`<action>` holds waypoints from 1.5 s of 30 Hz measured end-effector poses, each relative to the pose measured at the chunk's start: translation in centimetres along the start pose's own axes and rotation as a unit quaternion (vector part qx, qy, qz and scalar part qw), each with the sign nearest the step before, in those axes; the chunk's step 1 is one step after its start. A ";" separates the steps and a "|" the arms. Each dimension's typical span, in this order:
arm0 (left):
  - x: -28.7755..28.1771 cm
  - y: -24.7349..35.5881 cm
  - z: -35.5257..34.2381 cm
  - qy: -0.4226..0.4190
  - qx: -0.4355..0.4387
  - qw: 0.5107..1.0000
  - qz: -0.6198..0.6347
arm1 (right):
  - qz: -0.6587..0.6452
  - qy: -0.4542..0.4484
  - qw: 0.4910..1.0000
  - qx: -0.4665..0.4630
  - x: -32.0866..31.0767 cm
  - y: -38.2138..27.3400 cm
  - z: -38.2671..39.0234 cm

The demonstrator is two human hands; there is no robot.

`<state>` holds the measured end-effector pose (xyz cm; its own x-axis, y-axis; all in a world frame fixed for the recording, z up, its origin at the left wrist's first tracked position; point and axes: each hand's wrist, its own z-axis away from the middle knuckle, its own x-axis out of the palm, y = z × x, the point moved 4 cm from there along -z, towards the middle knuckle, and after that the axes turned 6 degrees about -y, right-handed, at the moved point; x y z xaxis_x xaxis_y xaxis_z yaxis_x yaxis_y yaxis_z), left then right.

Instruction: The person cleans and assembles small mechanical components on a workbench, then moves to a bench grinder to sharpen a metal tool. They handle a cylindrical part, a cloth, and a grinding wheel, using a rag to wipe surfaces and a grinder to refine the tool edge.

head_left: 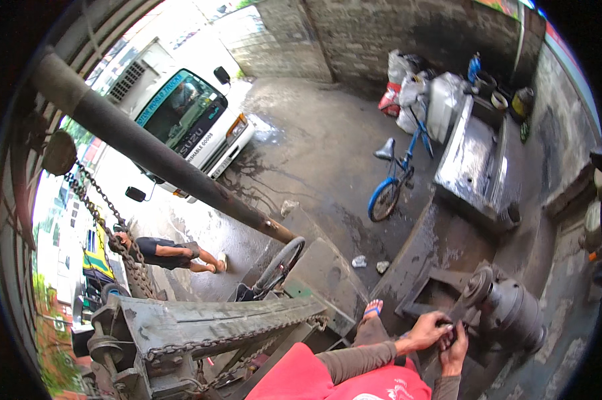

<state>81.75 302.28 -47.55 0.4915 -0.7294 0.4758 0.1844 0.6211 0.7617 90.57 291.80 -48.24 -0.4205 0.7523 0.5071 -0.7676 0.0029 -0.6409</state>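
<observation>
My left hand (423, 333) and my right hand (455, 352) are close together in front of me, at the lower right. The fingers of both are bent and pinched around something small and dark between them, too small to make out. Just beyond them is a grey, grimy motor (517, 317) lying on its side, with a round pulley (477, 287) on its end. A dark metal frame (426, 293) stands beside the pulley. My foot (373, 309), in a sandal with a blue strap, shows to the left of the hands.
At left stands a heavy steel beam (227, 320) with chains (127, 260); a thick pipe (161, 160) slants overhead. A blue bicycle (401, 167), a metal trough (471, 153) and filled sacks (414, 93) are farther off. A person (167, 252) walks near a white truck (187, 127).
</observation>
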 end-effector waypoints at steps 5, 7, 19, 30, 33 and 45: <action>-3.2 -3.8 0.0 0.001 -0.096 0.976 0.194 | -0.049 -0.076 0.995 0.030 -1.9 0.5 2.3; -3.7 -4.3 0.4 -0.029 -0.082 0.978 0.189 | -0.034 -0.088 0.995 0.029 -1.6 0.3 3.0; -2.4 -3.2 1.6 -0.032 -0.051 0.969 0.241 | 0.487 -0.024 0.856 -0.174 5.8 -0.8 4.0; -1.9 1.3 3.2 -0.045 -0.010 0.935 0.351 | 0.551 -0.009 0.801 -0.232 8.2 -2.8 5.4; -1.2 2.0 3.2 -0.028 -0.053 0.930 0.364 | 0.546 -0.008 0.794 -0.269 8.6 -3.4 6.0; -1.3 2.7 3.3 0.010 -0.089 0.936 0.340 | 0.480 0.023 0.832 -0.277 7.5 -3.2 6.5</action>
<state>78.85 303.91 -44.69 0.5623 -0.1444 0.8142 -0.0385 0.9790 0.2002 86.74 293.14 -38.65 -0.6824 0.6080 -0.4058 0.2571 -0.3200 -0.9119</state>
